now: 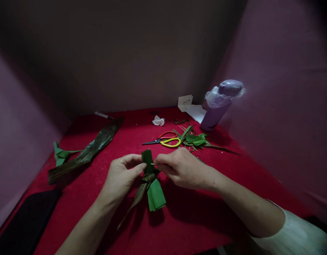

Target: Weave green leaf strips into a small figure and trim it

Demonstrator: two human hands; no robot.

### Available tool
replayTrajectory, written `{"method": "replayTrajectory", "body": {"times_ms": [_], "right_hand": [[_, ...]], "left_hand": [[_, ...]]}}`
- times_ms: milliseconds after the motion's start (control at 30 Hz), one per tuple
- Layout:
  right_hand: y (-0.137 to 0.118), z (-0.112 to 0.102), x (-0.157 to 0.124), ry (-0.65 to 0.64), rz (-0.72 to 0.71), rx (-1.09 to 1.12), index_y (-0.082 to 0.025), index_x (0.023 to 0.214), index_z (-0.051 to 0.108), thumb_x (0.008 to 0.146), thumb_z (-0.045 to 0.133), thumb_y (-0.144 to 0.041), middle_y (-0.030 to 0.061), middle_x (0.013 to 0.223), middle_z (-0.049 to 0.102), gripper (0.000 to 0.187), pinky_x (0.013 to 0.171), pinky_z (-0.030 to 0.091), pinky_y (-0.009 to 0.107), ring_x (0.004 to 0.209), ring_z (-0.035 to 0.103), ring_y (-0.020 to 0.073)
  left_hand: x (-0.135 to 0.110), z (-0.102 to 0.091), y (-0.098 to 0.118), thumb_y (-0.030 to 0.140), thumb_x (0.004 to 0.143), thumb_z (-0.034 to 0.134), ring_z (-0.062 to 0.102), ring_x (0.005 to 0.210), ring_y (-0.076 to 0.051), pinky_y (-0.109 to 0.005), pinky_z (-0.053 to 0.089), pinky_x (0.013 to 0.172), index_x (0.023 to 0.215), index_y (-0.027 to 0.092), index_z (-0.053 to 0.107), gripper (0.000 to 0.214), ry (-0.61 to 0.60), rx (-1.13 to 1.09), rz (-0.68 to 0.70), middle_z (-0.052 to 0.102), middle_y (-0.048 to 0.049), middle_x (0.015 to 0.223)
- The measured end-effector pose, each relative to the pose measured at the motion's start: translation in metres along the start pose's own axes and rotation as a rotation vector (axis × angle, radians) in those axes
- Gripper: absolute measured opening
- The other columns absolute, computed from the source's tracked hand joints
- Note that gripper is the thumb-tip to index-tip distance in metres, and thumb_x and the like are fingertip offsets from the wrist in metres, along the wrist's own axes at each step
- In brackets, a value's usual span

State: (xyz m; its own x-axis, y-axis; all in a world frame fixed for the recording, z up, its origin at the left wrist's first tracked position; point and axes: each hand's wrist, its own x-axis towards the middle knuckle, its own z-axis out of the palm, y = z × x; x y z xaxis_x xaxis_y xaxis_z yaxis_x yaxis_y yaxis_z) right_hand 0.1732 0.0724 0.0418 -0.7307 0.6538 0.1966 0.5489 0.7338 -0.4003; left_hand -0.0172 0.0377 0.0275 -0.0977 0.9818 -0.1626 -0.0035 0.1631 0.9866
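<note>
A bundle of folded green leaf strips [156, 194] is bound at its middle by a brownish leaf tie [149, 177], whose long tail hangs down to the left. My left hand [122, 175] pinches the upper part of the bundle between thumb and fingers. Close against the bundle's right side, my right hand [183, 168] is closed on a thin pale toothpick [153, 164], its tip pointing left at the leaf. Just beyond my hands lie scissors [170, 142] with one red and one yellow handle loop, blades pointing left.
Leaf scraps and several thin sticks lie around a small green folded piece [197, 139]. A purple bottle [216, 113] stands behind them, near white papers [196, 112]. Crumpled tissue [158, 121], a marker [103, 115], a long dark leaf [91, 152], another folded leaf [62, 154] and a black flat object [28, 216] are farther left.
</note>
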Motion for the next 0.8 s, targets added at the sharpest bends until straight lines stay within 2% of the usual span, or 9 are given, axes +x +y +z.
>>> {"method": "replayTrajectory", "body": {"times_ms": [133,233,467,800], "right_hand": [[0.0,-0.002,0.0,-0.007,-0.015,-0.001,-0.017,0.079,0.06,0.082,0.049,-0.01,-0.0044,0.055,0.046,0.014,0.052,0.019,0.024,0.049,0.032,0.0082],[0.001,-0.004,0.0,-0.021,-0.019,0.011,-0.017,0.078,0.062,0.081,0.049,-0.008,-0.0047,0.055,0.045,0.016,0.052,0.019,0.024,0.049,0.031,0.0077],[0.001,-0.009,0.001,-0.084,-0.001,0.1,-0.017,0.085,0.068,0.082,0.049,-0.007,-0.0038,0.057,0.051,0.022,0.053,0.024,0.023,0.05,0.035,0.0078],[0.003,-0.014,0.003,-0.112,0.037,0.194,-0.019,0.095,0.071,0.082,0.052,-0.005,-0.0025,0.064,0.062,0.027,0.058,0.031,0.021,0.055,0.046,0.0083]], "left_hand": [[-0.001,0.0,-0.002,0.023,0.059,0.079,0.065,0.06,-0.015,-0.026,0.052,0.062,0.075,0.014,0.072,0.02,-0.021,-0.065,-0.055,0.073,-0.0044,0.071],[-0.002,0.0,-0.003,0.023,0.059,0.08,0.067,0.062,-0.017,-0.027,0.053,0.063,0.077,0.014,0.073,0.022,-0.03,-0.067,-0.064,0.074,-0.0058,0.073],[-0.002,0.001,0.001,0.023,0.058,0.08,0.067,0.062,-0.018,-0.027,0.053,0.062,0.076,0.014,0.076,0.021,-0.022,0.01,-0.041,0.075,-0.0069,0.073],[0.0,-0.003,-0.002,0.021,0.058,0.081,0.066,0.059,-0.015,-0.024,0.053,0.06,0.075,0.016,0.075,0.019,-0.031,-0.08,-0.091,0.075,-0.0044,0.07]]}}
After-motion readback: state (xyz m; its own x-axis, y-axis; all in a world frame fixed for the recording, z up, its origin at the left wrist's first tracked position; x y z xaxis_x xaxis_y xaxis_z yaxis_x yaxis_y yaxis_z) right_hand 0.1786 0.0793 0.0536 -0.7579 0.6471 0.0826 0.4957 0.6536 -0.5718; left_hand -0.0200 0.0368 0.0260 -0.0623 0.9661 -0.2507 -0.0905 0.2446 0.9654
